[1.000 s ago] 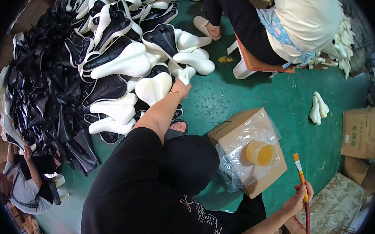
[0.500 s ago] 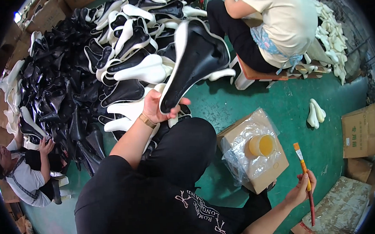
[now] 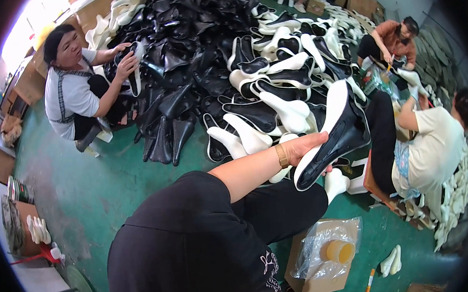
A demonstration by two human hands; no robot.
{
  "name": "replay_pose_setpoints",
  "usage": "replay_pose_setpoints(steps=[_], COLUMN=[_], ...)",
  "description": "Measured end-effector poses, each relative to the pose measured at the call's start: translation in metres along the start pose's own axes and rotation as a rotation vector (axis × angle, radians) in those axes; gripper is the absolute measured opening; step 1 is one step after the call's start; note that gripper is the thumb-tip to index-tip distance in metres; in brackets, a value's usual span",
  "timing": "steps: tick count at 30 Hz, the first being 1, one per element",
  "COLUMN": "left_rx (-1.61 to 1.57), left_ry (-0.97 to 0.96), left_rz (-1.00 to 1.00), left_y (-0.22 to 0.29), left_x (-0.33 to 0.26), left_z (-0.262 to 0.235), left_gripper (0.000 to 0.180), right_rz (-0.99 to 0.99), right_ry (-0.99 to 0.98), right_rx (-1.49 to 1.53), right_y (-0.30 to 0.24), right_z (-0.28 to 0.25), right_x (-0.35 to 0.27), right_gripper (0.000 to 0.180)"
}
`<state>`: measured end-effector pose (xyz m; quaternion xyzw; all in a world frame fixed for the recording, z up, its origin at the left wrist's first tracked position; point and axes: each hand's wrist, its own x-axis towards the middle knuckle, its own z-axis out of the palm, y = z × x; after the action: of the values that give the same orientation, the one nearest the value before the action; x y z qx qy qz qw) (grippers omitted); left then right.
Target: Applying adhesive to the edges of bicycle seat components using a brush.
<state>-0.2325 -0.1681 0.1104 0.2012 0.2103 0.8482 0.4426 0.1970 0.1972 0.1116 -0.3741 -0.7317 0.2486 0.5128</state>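
Observation:
A bicycle saddle (image 3: 344,131), a black shell joined to a white padded part, is held up by my left hand (image 3: 308,148). The fingers close around its narrow nose, and its broad end points up and away. At the bottom edge a paintbrush (image 3: 369,282) with an orange handle rises into view; my right hand is out of the picture. To the brush's left, a cup of yellow liquid (image 3: 340,252) stands on a cardboard box (image 3: 323,286) covered with a clear plastic sheet (image 3: 311,252).
Ahead lie a heap of black saddle shells (image 3: 185,47) and a pile of white-and-black saddles (image 3: 285,62). A person (image 3: 75,86) crouches at left holding a shell; another (image 3: 430,150) sits at right. Two white pads (image 3: 391,261) lie on the green floor (image 3: 155,169).
The view has swung left and upward, so the piles and people appear farther right. My left hand still grips the saddle, now tilted more to the right. My right hand has left the picture.

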Motion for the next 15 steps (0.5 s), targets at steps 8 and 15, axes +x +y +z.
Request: replay_pose_setpoints(steps=[8,15], left_rx=[0.078,0.045], left_ry=[0.108,0.069], left_rz=[0.067,0.037], left_y=[0.025,0.017], left_x=[-0.035,-0.040], left_z=[0.024,0.021], left_gripper=[0.057,0.049], right_rz=[-0.043,-0.720], right_ry=[0.095,0.074], right_rx=[0.162,-0.030], right_y=[0.091,0.165], right_z=[0.031,0.001], right_x=[0.010,0.012], right_gripper=[0.029,0.028])
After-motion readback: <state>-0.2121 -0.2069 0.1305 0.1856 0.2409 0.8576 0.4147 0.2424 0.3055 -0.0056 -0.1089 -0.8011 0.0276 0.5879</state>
